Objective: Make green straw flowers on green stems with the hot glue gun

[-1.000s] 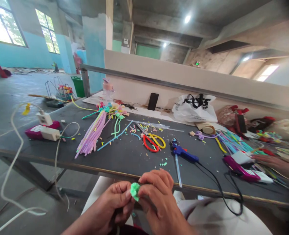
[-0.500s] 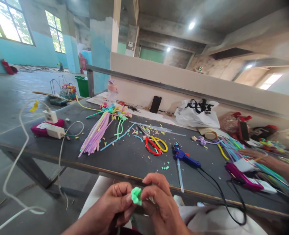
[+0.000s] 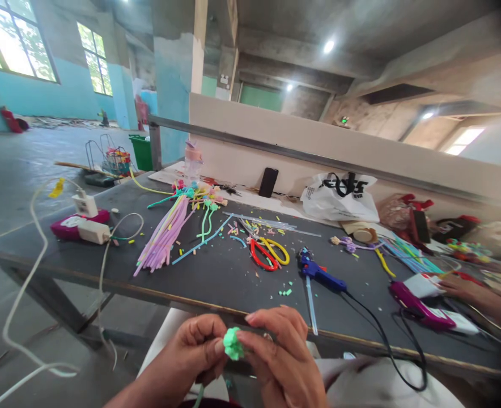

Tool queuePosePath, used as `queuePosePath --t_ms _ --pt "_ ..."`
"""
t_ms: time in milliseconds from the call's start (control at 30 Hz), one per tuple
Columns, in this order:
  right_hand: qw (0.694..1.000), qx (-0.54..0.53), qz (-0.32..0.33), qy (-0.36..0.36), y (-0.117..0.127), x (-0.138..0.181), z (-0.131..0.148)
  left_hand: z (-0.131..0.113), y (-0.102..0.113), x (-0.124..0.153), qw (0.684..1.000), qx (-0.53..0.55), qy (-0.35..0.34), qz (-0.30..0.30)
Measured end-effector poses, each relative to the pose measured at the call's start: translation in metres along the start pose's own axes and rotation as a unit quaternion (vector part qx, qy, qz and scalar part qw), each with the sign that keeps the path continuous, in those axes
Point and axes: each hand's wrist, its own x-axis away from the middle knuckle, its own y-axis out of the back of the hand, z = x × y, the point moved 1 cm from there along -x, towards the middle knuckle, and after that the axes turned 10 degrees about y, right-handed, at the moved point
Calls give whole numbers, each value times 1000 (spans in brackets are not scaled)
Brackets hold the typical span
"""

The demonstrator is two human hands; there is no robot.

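A small light-green pipe-cleaner flower (image 3: 233, 343) is held between both hands, below the table's front edge. My left hand (image 3: 197, 350) pinches it from the left with thumb and forefinger, and a green stem hangs beneath that hand. From the right, my right hand (image 3: 282, 351) presses thumb and forefinger to the petals. On the table ahead lie scissors (image 3: 264, 254) with one red and one yellow handle. Right of them rests a blue glue gun (image 3: 323, 275) with a clear glue stick (image 3: 311, 306) beside it. Green snippets (image 3: 285, 292) are scattered nearby.
A bundle of lilac pipe cleaners (image 3: 163, 238) lies at left, near a purple power strip (image 3: 79, 226) with trailing white cable. A phone (image 3: 268, 182) leans at the back beside a white bag (image 3: 339, 197). Another person's arm (image 3: 480, 297) reaches in at right, by a second power strip (image 3: 420, 306).
My right fingers have closed further onto the flower, which has turned slightly and moved a little left. At right, the other person's arm has drawn back.
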Motion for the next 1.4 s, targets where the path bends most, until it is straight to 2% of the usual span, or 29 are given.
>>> queuePosePath --t_ms 167,333,500,600,667,767,833,900,1000,1133,1300,1400 --pt "999 33 -6 24 2 -4 2 -1 0 2 1000 6 -22 -8" --pt "1000 -22 1 0 5 -9 6 -3 -2 5 1000 0 -25 11" --pt "989 -119 4 -84 2 -2 4 -5 3 4 998 -28 -54 -19" --pt "975 -166 22 -144 -8 9 1 -8 6 3 993 -39 -98 -56" --pt "967 -201 41 -153 -18 15 -1 -12 6 1 986 -71 -133 -65" --pt "958 -241 55 -144 -31 19 -2 -17 5 -1 965 -167 -189 -76" --pt "958 -243 37 -150 -35 18 -2 -19 4 -3 938 -246 -217 -108" --pt "956 -232 15 -180 -36 17 -1 -18 3 -5 906 -324 -235 -136" --pt "954 -197 5 -227 -36 19 -2 -15 4 -6 869 -403 -258 -125" --pt "972 -142 6 -189 -33 24 -4 -14 9 -5 849 -445 -263 -107" --pt "980 -100 11 -170 -30 26 -6 -24 12 8 835 -442 -288 -158" --pt "983 -89 35 -154 -30 24 -5 -30 7 14 817 -457 -317 -153"
